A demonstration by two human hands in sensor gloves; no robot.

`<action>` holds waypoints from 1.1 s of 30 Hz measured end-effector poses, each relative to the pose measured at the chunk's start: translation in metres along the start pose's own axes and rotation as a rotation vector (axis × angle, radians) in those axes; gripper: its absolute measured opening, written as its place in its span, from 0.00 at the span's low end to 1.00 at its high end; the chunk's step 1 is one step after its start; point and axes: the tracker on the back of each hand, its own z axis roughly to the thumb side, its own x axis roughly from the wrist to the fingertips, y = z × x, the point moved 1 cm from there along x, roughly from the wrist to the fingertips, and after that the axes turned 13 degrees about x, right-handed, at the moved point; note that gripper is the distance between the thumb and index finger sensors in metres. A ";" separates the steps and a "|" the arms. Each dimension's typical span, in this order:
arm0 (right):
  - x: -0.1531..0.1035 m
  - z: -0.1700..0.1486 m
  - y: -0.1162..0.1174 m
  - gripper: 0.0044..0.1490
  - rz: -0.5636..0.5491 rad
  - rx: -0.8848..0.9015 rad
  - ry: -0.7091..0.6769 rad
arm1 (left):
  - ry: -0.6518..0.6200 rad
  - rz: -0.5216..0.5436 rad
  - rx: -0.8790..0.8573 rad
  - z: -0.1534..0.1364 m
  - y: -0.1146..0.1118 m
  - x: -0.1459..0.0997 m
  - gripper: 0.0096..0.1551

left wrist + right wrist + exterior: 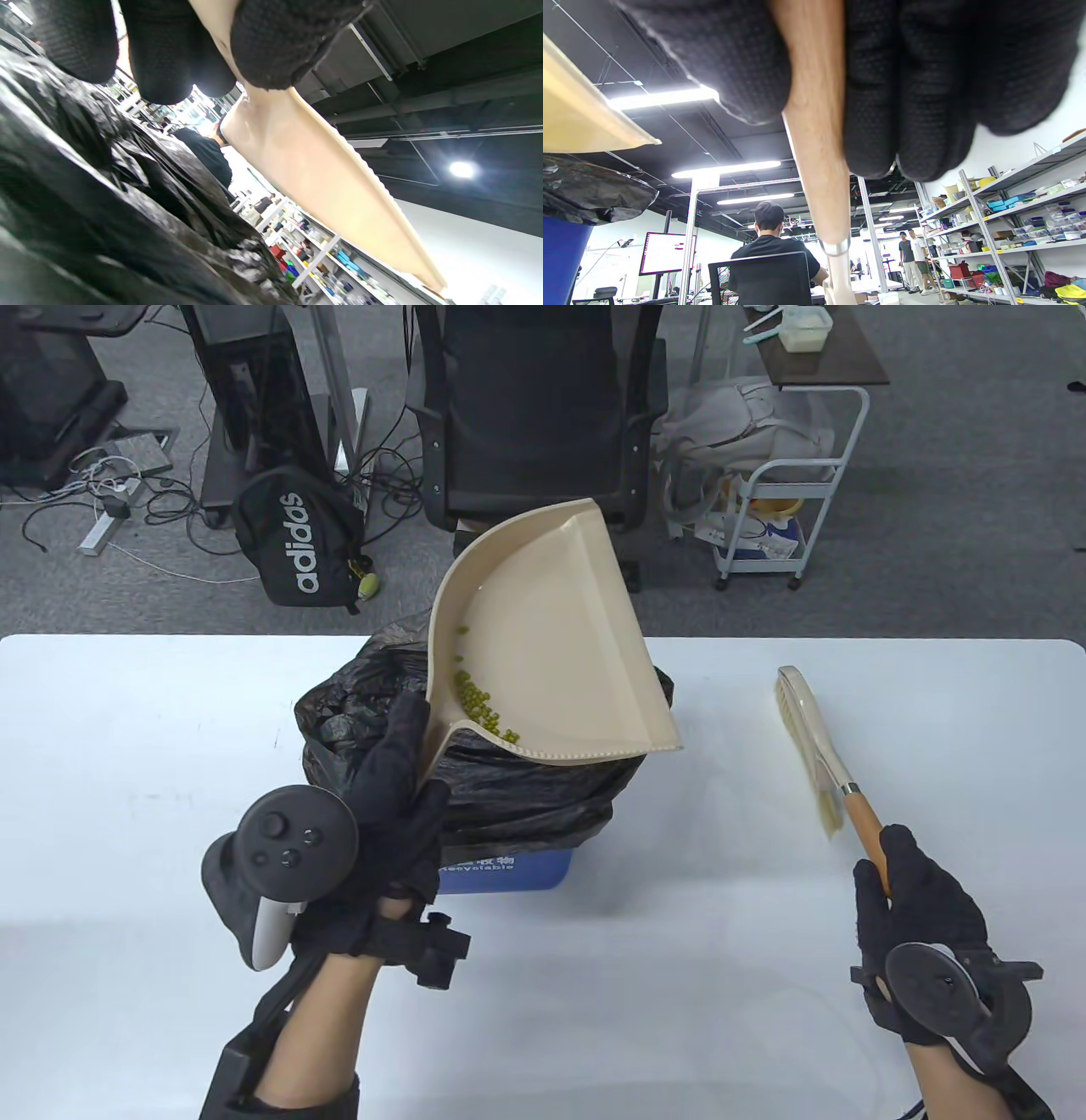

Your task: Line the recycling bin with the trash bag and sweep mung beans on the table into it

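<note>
Both hands are closed on tools: the left hand grips the handle of a beige dustpan, fingers curled round it in the left wrist view, and holds the pan tilted up above the bin; the right hand wraps its fingers round the wooden handle of a small brush, whose pale bristles touch the table just beyond that hand's fingertips; a cluster of green mung beans lies inside the dustpan near its lower corner, close to the left hand's fingers, with a few single beans further up the pan; directly under the pan, just ahead of the left hand, sits the blue recycling bin, its mouth covered by the crumpled black trash bag, which hangs over the rim and hides most of the bin's wall; the bag and the dustpan's edge fill the left wrist view; the bin stands on the white table, well to the left of the right hand and the brush; beyond the table, past both hands, stand a black office chair, a black backpack on the grey floor and a white wheeled cart.
</note>
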 end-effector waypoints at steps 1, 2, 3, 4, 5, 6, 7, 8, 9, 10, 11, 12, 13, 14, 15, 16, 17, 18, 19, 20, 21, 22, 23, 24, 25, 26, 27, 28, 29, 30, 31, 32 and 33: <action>0.000 0.000 0.000 0.34 0.001 0.001 -0.002 | 0.013 0.004 0.013 -0.006 0.002 0.003 0.42; 0.000 0.000 0.000 0.34 0.002 0.002 -0.003 | 0.023 0.008 0.023 -0.011 0.003 0.005 0.42; 0.000 0.000 0.000 0.34 0.003 0.002 -0.004 | 0.030 0.010 0.028 -0.014 0.004 0.006 0.42; 0.000 0.001 0.001 0.34 0.004 0.002 -0.005 | 0.038 0.012 0.038 -0.018 0.005 0.008 0.42; 0.000 0.001 0.001 0.34 0.004 0.002 -0.006 | 0.043 0.014 0.046 -0.021 0.006 0.009 0.42; 0.000 0.001 0.001 0.34 0.005 0.002 -0.008 | 0.048 0.012 0.055 -0.025 0.006 0.010 0.42; 0.000 0.001 0.001 0.34 0.006 0.002 -0.009 | 0.053 0.010 0.062 -0.028 0.007 0.011 0.42; 0.000 0.001 0.001 0.34 0.006 0.002 -0.010 | 0.055 0.012 0.066 -0.031 0.008 0.011 0.42; 0.000 0.001 0.001 0.34 0.007 0.001 -0.011 | 0.059 0.016 0.079 -0.034 0.009 0.012 0.42; 0.000 0.001 0.001 0.34 0.007 0.000 -0.010 | 0.056 0.018 0.094 -0.037 0.009 0.013 0.42; -0.001 0.001 0.001 0.34 0.007 0.000 -0.010 | 0.056 0.018 0.103 -0.038 0.009 0.013 0.42; -0.001 0.002 0.001 0.34 0.007 0.001 -0.009 | 0.061 0.017 0.110 -0.041 0.009 0.014 0.42; -0.001 0.002 0.001 0.34 0.007 0.001 -0.008 | 0.066 0.018 0.116 -0.043 0.009 0.015 0.43; -0.001 0.002 0.001 0.34 0.007 0.001 -0.008 | 0.073 0.018 0.125 -0.046 0.009 0.015 0.42; -0.001 0.002 0.001 0.34 0.007 0.002 -0.009 | 0.080 0.020 0.138 -0.048 0.008 0.016 0.42; -0.001 0.002 0.001 0.34 0.008 0.003 -0.010 | 0.086 0.024 0.152 -0.050 0.008 0.016 0.42; -0.001 0.002 0.001 0.34 0.008 0.003 -0.010 | 0.091 0.027 0.160 -0.051 0.008 0.017 0.42; -0.001 0.002 0.001 0.34 0.009 0.003 -0.011 | 0.096 0.029 0.170 -0.053 0.009 0.018 0.43; -0.001 0.002 0.001 0.34 0.009 0.003 -0.012 | 0.098 0.035 0.188 -0.054 0.009 0.018 0.43; -0.001 0.002 0.001 0.34 0.009 0.003 -0.013 | 0.095 0.042 0.205 -0.054 0.009 0.019 0.43; -0.001 0.002 0.002 0.34 0.010 0.003 -0.013 | 0.088 0.045 0.232 -0.054 0.010 0.020 0.43; -0.001 0.002 0.002 0.34 0.011 0.003 -0.014 | 0.083 0.050 0.254 -0.053 0.010 0.020 0.43; -0.001 0.002 0.002 0.34 0.011 0.002 -0.015 | 0.079 0.059 0.277 -0.052 0.010 0.021 0.43; -0.001 0.002 0.002 0.34 0.012 0.001 -0.017 | 0.076 0.069 0.303 -0.051 0.009 0.021 0.43; -0.001 0.003 0.002 0.34 0.012 0.001 -0.017 | 0.073 0.073 0.324 -0.050 0.009 0.021 0.43; -0.001 0.003 0.002 0.34 0.012 0.000 -0.018 | 0.062 0.080 0.353 -0.047 0.009 0.022 0.43; -0.001 0.003 0.002 0.34 0.012 0.001 -0.018 | 0.055 0.086 0.377 -0.045 0.008 0.022 0.43; -0.002 0.003 0.002 0.34 0.013 0.001 -0.018 | 0.051 0.089 0.396 -0.043 0.008 0.022 0.43; -0.002 0.003 0.002 0.34 0.013 0.000 -0.019 | 0.042 0.091 0.413 -0.040 0.008 0.023 0.43; -0.002 0.003 0.002 0.34 0.013 -0.001 -0.020 | 0.040 0.090 0.416 -0.039 0.008 0.023 0.43; -0.002 0.003 0.002 0.34 0.014 -0.001 -0.020 | 0.034 0.092 0.426 -0.036 0.007 0.023 0.43; -0.002 0.004 0.002 0.34 0.014 0.000 -0.020 | 0.026 0.096 0.444 -0.033 0.007 0.023 0.43; -0.002 0.004 0.002 0.34 0.015 0.000 -0.021 | 0.021 0.100 0.456 -0.031 0.007 0.023 0.43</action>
